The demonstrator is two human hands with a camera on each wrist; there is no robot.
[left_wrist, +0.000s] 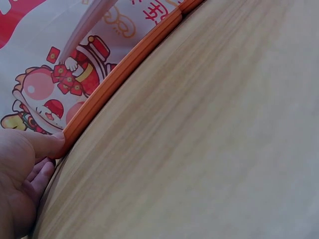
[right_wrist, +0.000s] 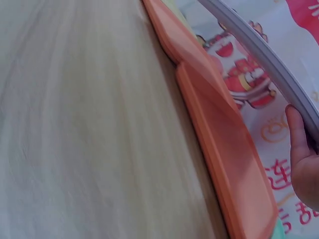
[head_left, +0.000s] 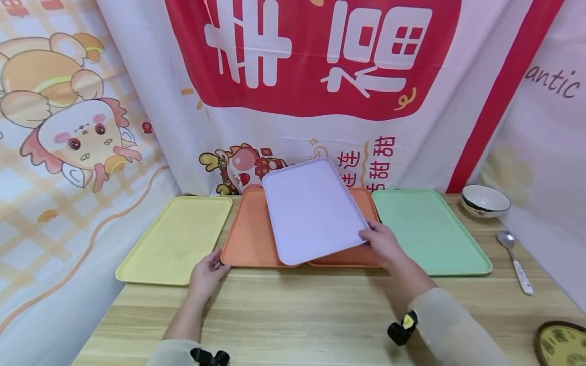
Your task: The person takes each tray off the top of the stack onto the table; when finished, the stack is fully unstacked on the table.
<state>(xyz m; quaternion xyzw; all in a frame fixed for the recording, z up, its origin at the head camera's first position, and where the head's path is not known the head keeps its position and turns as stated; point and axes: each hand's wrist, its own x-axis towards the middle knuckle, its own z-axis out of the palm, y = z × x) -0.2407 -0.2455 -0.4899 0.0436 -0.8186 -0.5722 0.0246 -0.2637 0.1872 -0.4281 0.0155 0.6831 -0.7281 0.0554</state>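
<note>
My right hand point(head_left: 384, 243) grips a pale lavender tray point(head_left: 316, 208) by its near right corner and holds it tilted in the air. Below it lie two orange trays, the left orange tray point(head_left: 249, 231) and the right orange tray point(head_left: 366, 203), meeting at the middle; the lavender tray covers much of both. At the near left corner of the left orange tray, my left hand point(head_left: 207, 274) pinches the rim, thumb on the edge and fingers lower down. In the right wrist view, a finger of the right hand point(right_wrist: 304, 164) lies against the lavender tray's rim point(right_wrist: 269, 55).
A yellow tray point(head_left: 183, 234) lies to the left and a green tray point(head_left: 428, 229) to the right on the wooden table point(head_left: 293, 315). Farther right are a white bowl point(head_left: 486, 198), a spoon point(head_left: 515, 262) and a dark-rimmed patterned dish point(head_left: 563, 343). Printed cloth point(head_left: 151, 76) hangs behind.
</note>
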